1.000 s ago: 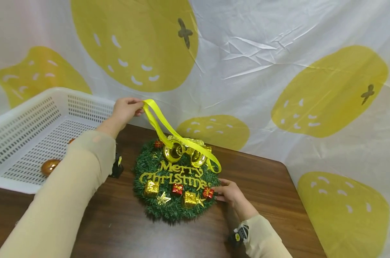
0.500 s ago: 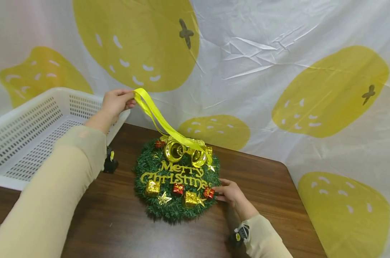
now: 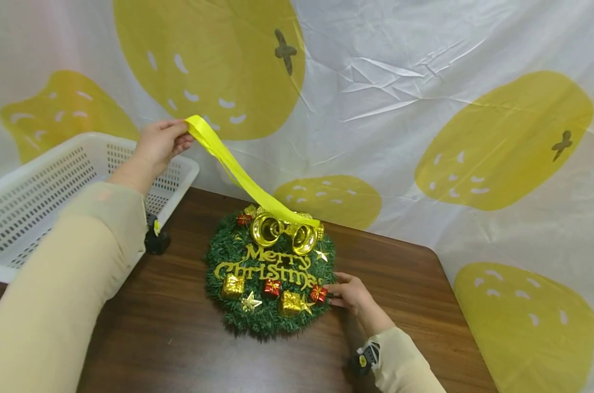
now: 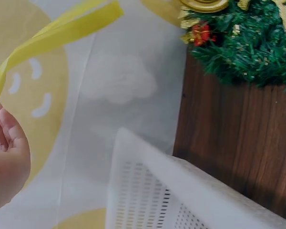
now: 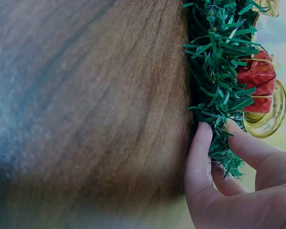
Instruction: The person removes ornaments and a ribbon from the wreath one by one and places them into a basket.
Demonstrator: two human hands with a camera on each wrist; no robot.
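Yellow satin ribbon (image 3: pixel 238 172) now runs taut, its slack loop gone, as the left hand (image 3: pixel 160 143) pinches it higher; the right hand (image 3: pixel 348 293) apparently still grips the green tinsel wreath (image 3: pixel 269 273) on the desk (image 3: pixel 400 284).

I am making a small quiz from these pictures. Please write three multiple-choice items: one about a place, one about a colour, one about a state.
1. Where does the white basket stand?
A. to the left of the wreath
B. on top of the wreath
C. to the right of the wreath

2. What colour is the ribbon?
A. red
B. yellow
C. blue

3. How is the ribbon now?
A. coiled flat on the table
B. lying in the basket
C. pulled up from the wreath

Key:
1 A, the basket is at the table's left, beside the wreath.
2 B, the head view shows it bright yellow.
3 C, the left hand pinches its end high while the right hand holds the wreath's edge.
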